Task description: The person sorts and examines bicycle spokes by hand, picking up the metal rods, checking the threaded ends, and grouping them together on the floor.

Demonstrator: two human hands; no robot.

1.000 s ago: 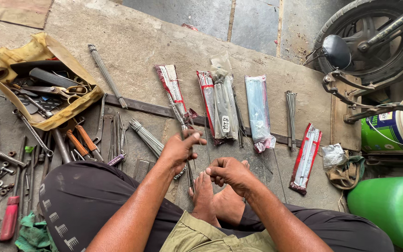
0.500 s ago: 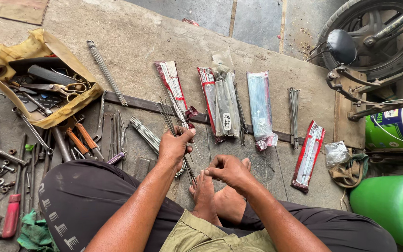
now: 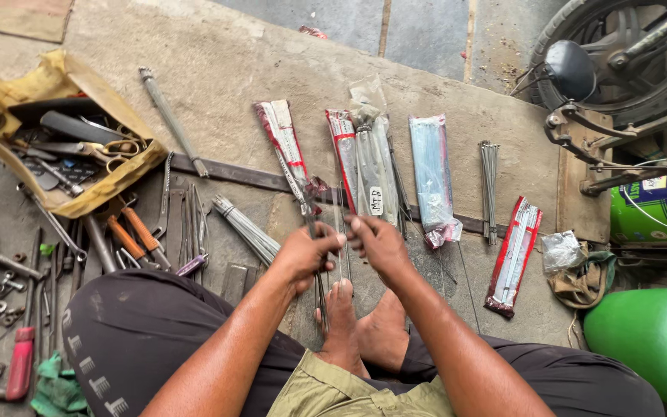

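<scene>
- The left hand [image 3: 305, 255] was closed around a few thin metal spokes [image 3: 340, 232], gripping them low down, just above the person's bare feet [image 3: 364, 324].
- The right hand [image 3: 380, 243] pinched the same spokes between thumb and fingertips, close beside the left hand.
- The spokes stood roughly upright between the two hands, over the stone floor [image 3: 225, 69].
- Just beyond the hands lay packets of spokes: a red-and-white packet [image 3: 283, 139], a clear packet [image 3: 372, 166] and a bluish packet [image 3: 430, 170].
- A loose bundle of spokes [image 3: 245, 228] lay left of the left hand.
- A yellow tool bag [image 3: 55, 139] sat far left, screwdrivers [image 3: 129, 235] beside it.
- A green tank [image 3: 654, 340] lay at the right.
</scene>
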